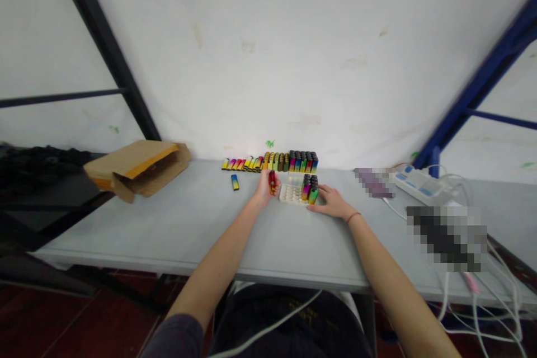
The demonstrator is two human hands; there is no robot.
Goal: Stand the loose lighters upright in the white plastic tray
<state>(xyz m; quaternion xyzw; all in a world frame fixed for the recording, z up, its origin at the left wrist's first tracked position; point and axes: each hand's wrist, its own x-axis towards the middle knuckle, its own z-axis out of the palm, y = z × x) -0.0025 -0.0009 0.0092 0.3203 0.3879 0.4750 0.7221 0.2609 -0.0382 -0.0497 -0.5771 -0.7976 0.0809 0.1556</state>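
Note:
My left hand (263,190) is closed around a small red lighter-like piece (272,182) with a dark end, held at the left end of a white tray (289,194) with rows of round holes. Several colour-graded pieces with black tops (310,189) stand upright in the tray's right end. Beside them, my right hand (333,202) grips the tray's right end, thumb at the front and fingers toward the back. A lone blue and yellow piece (235,182) lies on the table left of my left hand.
Along the wall stand a block of black-topped pieces (303,161) and a row of yellowish ones (277,161); more colourful pieces (241,164) lie to their left. An open cardboard box (138,165) sits at left. Power strip (423,185), cables and blurred items occupy the grey table's (293,246) right.

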